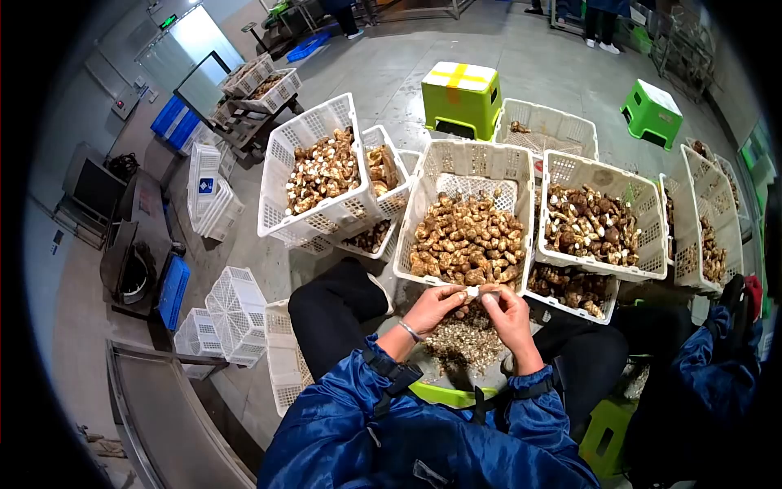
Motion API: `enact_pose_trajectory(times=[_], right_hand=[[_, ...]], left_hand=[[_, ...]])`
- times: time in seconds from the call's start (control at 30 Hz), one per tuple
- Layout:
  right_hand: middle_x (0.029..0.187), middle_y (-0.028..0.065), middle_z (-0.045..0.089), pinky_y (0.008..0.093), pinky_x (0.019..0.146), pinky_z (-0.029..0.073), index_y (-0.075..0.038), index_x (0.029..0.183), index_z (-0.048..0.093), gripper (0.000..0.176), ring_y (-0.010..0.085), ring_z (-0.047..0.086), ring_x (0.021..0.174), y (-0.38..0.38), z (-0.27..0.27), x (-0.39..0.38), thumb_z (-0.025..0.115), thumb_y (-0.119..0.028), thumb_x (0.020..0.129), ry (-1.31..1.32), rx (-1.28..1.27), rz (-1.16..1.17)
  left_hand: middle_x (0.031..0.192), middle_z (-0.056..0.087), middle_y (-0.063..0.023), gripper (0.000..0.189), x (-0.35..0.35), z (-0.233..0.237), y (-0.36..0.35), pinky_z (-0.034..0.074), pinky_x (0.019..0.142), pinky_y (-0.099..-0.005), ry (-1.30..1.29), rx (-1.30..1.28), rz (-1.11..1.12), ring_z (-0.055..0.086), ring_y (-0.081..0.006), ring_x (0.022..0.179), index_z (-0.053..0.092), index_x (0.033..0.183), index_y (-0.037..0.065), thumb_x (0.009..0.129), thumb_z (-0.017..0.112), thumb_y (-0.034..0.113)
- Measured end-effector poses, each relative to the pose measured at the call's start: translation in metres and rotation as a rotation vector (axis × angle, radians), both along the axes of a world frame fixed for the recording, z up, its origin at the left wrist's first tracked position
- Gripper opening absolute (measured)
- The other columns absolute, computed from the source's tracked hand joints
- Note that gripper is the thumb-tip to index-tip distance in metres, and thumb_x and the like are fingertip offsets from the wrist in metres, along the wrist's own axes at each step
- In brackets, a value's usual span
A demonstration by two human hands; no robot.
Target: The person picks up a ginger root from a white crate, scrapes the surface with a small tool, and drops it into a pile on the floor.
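Observation:
My left hand (432, 313) is closed, pinching a small mushroom (472, 291) with a pale white end, over the near rim of a white crate (468, 150). Fingers of my right hand (508, 316) are also closed and meet the left fingertips at the mushroom. Whether a small tool is in the right hand, I cannot make out. Brown, knobbly mushrooms (468, 238) fill much of that crate. Below my hands, between my knees, lies a heap of pale and brown trimmings (460, 344) over a green-rimmed container (448, 397).
Another crate of mushrooms (322, 173) stands at left, and one (593, 224) at right, stacked on others. A green stool (462, 102) is behind. Stacked white crates (236, 314) sit at left. Beside me at right is a person in a blue sleeve (707, 367).

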State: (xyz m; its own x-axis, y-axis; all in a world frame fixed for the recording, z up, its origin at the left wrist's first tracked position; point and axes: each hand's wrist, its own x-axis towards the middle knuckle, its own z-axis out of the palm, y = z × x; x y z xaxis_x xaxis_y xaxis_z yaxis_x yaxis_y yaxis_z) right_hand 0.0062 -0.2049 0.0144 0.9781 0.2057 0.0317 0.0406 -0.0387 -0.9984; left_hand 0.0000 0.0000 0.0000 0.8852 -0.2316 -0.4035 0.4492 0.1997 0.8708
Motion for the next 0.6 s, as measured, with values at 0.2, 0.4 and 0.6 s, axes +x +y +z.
enact_pose_trajectory(times=[0.2, 0.4, 0.6], right_hand=[[0.075, -0.0045, 0.056, 0.0223, 0.059, 0.038, -0.001, 0.103, 0.07, 0.016, 0.0035, 0.046, 0.067, -0.004, 0.011, 0.002, 0.065, -0.014, 0.095, 0.048, -0.05, -0.015], [0.09, 0.0014, 0.063, 0.0251, 0.068, 0.045, 0.002, 0.103, 0.068, 0.018, 0.0074, 0.054, 0.076, -0.004, 0.002, 0.006, 0.067, -0.014, 0.093, -0.073, -0.082, -0.084], [0.108, 0.0095, 0.069, 0.0299, 0.075, 0.051, 0.004, 0.099, 0.068, 0.017, 0.014, 0.063, 0.086, 0.001, 0.01, 0.002, 0.069, -0.01, 0.089, -0.151, -0.037, 0.007]], left_hand=[[0.108, 0.066, -0.0045, 0.032, -0.001, -0.005, 0.001, 0.057, 0.076, -0.027, 0.073, -0.173, 0.014, 0.066, -0.0128, 0.091, 0.059, 0.126, -0.002, 0.101, 0.058, 0.019], [0.103, 0.069, -0.0066, 0.029, 0.003, -0.018, 0.006, 0.061, 0.067, -0.0279, 0.175, -0.416, 0.04, 0.07, -0.014, 0.084, 0.057, 0.122, 0.005, 0.105, 0.049, 0.027], [0.086, 0.066, 0.0, 0.029, -0.001, 0.004, -0.006, 0.049, 0.056, -0.0212, 0.161, -0.144, 0.089, 0.06, -0.0066, 0.066, 0.061, 0.118, 0.005, 0.104, 0.054, 0.029]])
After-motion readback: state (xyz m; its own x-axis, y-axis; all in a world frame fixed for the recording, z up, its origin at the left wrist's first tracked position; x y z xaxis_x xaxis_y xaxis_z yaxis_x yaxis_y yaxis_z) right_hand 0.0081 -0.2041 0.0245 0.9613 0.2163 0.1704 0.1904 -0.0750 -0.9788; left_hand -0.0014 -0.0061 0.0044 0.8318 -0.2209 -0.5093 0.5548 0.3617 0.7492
